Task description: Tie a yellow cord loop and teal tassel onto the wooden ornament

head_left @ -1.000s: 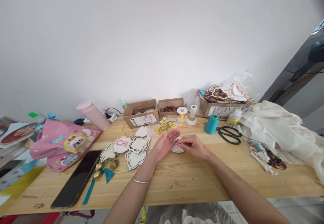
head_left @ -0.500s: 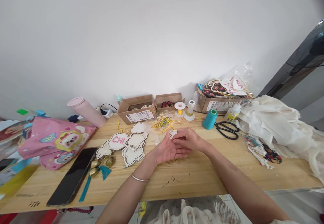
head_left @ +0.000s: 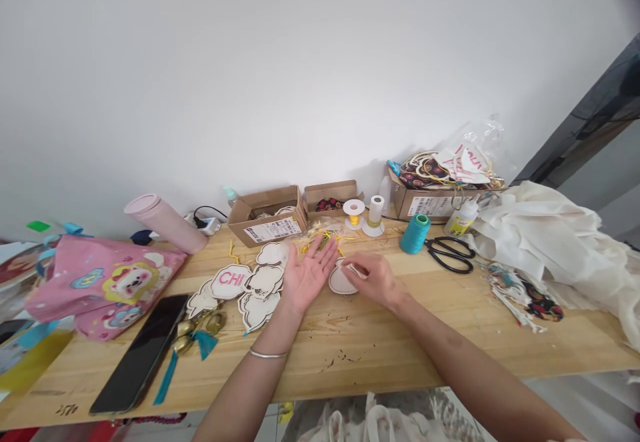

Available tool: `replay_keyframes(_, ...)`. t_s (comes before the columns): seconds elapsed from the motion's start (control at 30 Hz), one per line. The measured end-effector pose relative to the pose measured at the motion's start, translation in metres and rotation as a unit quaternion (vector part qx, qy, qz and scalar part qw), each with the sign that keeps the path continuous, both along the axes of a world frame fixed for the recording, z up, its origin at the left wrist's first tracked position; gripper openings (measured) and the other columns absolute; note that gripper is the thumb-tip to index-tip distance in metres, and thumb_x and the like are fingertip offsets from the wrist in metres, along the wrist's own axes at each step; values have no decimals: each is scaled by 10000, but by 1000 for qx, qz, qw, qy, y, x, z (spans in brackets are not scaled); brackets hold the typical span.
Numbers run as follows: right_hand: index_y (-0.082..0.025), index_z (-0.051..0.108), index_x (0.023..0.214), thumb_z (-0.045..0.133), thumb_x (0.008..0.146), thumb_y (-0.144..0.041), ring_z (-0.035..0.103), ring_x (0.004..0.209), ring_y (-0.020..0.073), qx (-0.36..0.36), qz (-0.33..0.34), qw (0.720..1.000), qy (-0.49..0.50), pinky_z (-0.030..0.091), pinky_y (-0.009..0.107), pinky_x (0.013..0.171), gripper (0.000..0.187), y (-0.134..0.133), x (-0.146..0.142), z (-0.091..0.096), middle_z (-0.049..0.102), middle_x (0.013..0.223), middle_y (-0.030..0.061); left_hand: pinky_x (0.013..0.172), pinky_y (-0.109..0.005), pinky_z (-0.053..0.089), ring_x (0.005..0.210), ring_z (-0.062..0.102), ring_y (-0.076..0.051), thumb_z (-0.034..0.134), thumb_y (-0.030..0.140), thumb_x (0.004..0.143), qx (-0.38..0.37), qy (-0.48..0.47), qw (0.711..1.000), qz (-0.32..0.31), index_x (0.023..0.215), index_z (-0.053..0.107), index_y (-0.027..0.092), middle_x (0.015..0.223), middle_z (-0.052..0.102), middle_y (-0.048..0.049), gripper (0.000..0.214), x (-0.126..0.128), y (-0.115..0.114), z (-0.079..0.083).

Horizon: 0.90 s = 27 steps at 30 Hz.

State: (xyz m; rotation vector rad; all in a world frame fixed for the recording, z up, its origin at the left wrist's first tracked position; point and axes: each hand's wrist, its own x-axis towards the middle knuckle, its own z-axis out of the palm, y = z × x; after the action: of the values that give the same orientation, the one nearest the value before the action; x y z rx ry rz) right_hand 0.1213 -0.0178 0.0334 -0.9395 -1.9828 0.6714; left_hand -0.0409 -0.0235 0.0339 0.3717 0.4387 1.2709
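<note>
My left hand (head_left: 306,274) lies palm up with its fingers stretched out, holding nothing, just left of a small white round cut-out (head_left: 341,282) on the wooden table (head_left: 360,342). My right hand (head_left: 374,277) rests at that cut-out's right edge, its fingers pinched on the piece. A pile of white cloud-shaped cut-outs (head_left: 253,283), one lettered "CHI" in pink, sits directly left of my left hand. Loose yellow thread (head_left: 320,239) lies just beyond my fingertips.
Behind stand two open cardboard boxes (head_left: 267,219), thread spools (head_left: 373,215), a teal spool (head_left: 415,233), black scissors (head_left: 453,255), a glue bottle (head_left: 461,219) and a third box (head_left: 433,199). White cloth (head_left: 555,249) piles at right. A phone (head_left: 143,352), pink bag (head_left: 103,282) and pink tumbler (head_left: 163,222) lie left.
My left hand has pulled away from the right hand and opened flat, palm up. The round cut-out is now down on the table under my right hand's fingers.
</note>
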Motion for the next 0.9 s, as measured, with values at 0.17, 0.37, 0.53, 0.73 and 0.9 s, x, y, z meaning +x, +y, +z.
replay_keyframes(0.17,-156,638,612,542,739,-433,333,448,70,-84,107,990,-40,261,205,451,318,-16,-25,-14,447,463,-23,999,-375,274,1245,324,-216,267,589,795,20,-29,999,19,1304,317,184,1346,369,-117,653,1,-2,-4)
replay_keyframes(0.37,-140,572,554,487,774,-405,296,456,58,-179,112,977,35,235,189,431,355,-21,-36,-37,385,470,-37,992,-399,286,1243,324,-210,266,576,799,18,10,997,71,1247,405,228,1314,420,-78,585,11,-6,0)
replay_keyframes(0.53,-142,584,602,526,751,-368,333,479,64,-189,215,956,69,280,197,454,276,-23,-27,-22,420,521,-25,989,-413,288,1222,354,-220,270,530,818,34,41,992,111,1137,517,192,1242,491,-103,527,5,-5,3)
replay_keyframes(0.73,-134,642,721,606,674,-452,304,477,59,-287,270,916,72,250,187,427,324,-15,-16,-19,393,530,-37,990,-424,288,1223,352,-217,288,516,822,32,30,993,110,1144,512,210,1260,480,-82,497,-7,-3,3)
replay_keyframes(0.9,-116,662,655,343,768,-628,293,425,61,-345,222,906,106,230,197,401,614,-6,-13,-18,335,448,-36,956,-417,326,1177,408,-239,290,502,834,13,83,996,15,1199,469,174,1254,479,-117,522,-3,-4,-4)
